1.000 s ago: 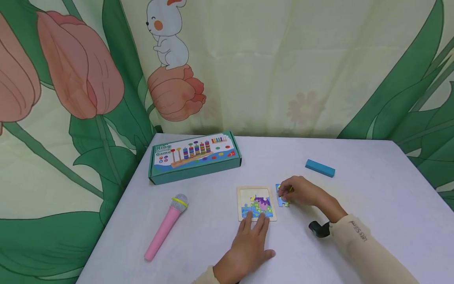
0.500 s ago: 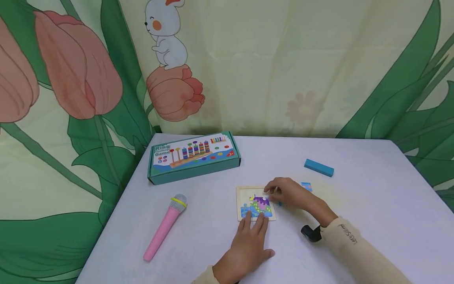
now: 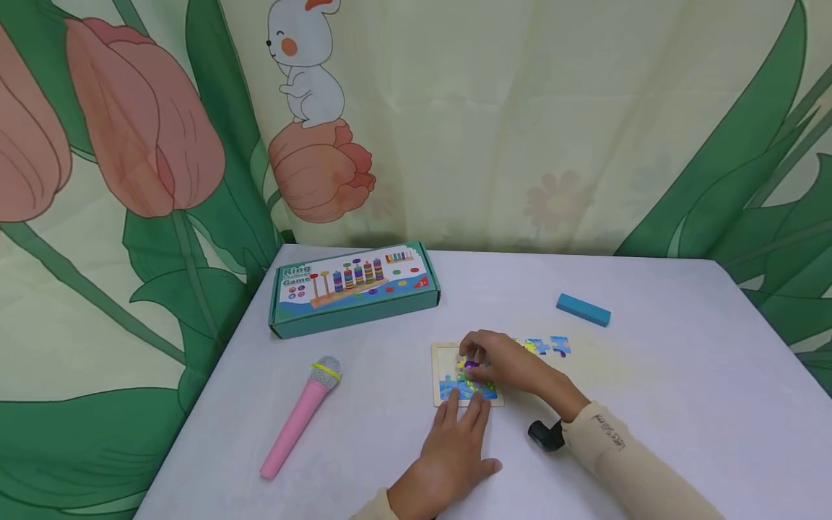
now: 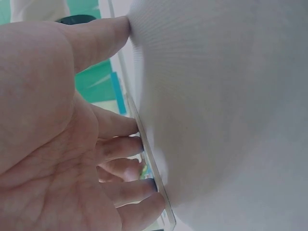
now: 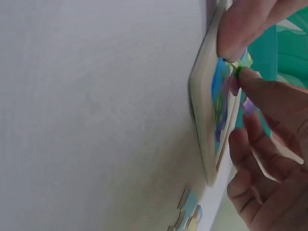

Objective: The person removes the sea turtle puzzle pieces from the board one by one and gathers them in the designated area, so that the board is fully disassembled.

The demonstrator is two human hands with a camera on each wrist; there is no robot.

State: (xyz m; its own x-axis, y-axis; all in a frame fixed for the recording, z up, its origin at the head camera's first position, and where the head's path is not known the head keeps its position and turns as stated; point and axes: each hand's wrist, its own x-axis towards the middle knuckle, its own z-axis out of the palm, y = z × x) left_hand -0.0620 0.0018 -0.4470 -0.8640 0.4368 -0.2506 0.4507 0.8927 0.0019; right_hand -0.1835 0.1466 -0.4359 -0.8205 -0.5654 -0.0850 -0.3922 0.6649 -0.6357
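A small wooden jigsaw tray [image 3: 435,375] lies on the white table, its lower part filled with blue, green and purple pieces. Straight fingers of my left hand [image 3: 448,462] rest on its near edge, thumb spread out on the cloth. In the left wrist view the fingertips touch the tray's rim [image 4: 150,156]. My right hand [image 3: 503,361] is above the tray, coming from the right. Between thumb and fingers it pinches a purple puzzle piece [image 5: 248,106], partly hidden by the thumb. Loose puzzle pieces [image 3: 538,346] lie just right of the tray.
A green ring game box [image 3: 356,285] stands at the back left. A pink toy microphone [image 3: 299,419] lies left of the tray. Toward the back right is a blue block [image 3: 583,309]. A patterned curtain [image 3: 494,130] hangs behind the table.
My right hand has moved left from the loose pieces to above the tray, with a puzzle piece pinched in it. More loose pieces now show behind it. My left hand has stayed put.
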